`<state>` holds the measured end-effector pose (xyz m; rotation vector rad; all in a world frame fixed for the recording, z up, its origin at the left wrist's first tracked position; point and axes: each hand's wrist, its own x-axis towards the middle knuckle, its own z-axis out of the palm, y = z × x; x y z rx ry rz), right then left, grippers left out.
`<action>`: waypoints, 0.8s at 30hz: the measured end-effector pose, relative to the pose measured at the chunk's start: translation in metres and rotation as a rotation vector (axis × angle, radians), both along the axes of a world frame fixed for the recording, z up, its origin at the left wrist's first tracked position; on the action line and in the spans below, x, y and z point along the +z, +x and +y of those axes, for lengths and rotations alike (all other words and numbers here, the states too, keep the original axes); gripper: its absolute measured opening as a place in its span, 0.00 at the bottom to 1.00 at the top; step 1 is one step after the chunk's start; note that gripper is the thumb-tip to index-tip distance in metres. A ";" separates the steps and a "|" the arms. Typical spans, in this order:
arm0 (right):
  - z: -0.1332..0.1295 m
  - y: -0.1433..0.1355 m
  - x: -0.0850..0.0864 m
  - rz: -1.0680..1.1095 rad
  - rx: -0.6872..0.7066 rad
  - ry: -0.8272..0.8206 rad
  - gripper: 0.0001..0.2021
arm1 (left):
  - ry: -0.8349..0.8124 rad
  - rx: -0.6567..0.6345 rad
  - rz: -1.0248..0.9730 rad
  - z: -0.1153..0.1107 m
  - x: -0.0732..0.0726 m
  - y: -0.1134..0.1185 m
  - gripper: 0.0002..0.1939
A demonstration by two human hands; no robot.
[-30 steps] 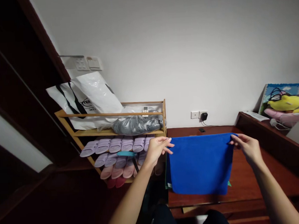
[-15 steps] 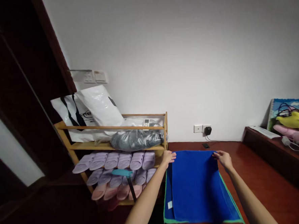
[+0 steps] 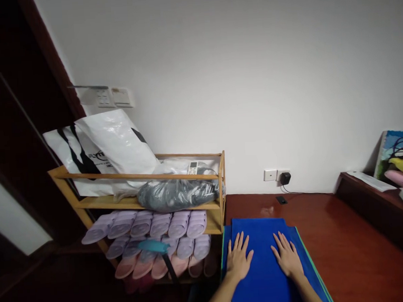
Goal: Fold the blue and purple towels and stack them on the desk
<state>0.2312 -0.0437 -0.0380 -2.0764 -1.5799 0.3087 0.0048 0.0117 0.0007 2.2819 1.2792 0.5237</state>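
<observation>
A blue towel with green edging lies folded on the reddish-brown tabletop, its narrower top layer resting over a wider one. Flat on the left part of that top layer is my left hand, fingers spread. My right hand presses on the towel's right part, also with its fingers apart. Neither hand grips anything. The towel's near end runs out of the bottom of the view.
Left of the table stands a wooden shoe rack with purple and pink slippers, a white bag and a remote control. A black plug sits in the wall socket. A raised ledge at right holds papers and plush toys.
Both hands have let go of the towel's far corners and moved nearer, now flat on it. The towel's top layer has come down flat. The view has shifted slightly.
</observation>
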 end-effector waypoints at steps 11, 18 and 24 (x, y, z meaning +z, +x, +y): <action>-0.025 -0.008 -0.001 -0.344 -0.054 -0.148 0.32 | 0.215 -0.072 0.237 -0.008 -0.018 -0.011 0.28; -0.080 -0.029 -0.003 -0.347 -0.107 -0.111 0.32 | 0.241 -0.126 0.266 -0.050 -0.016 -0.027 0.28; -0.168 -0.038 -0.001 -0.225 0.003 -0.082 0.31 | 0.249 -0.216 0.259 -0.103 -0.008 -0.049 0.28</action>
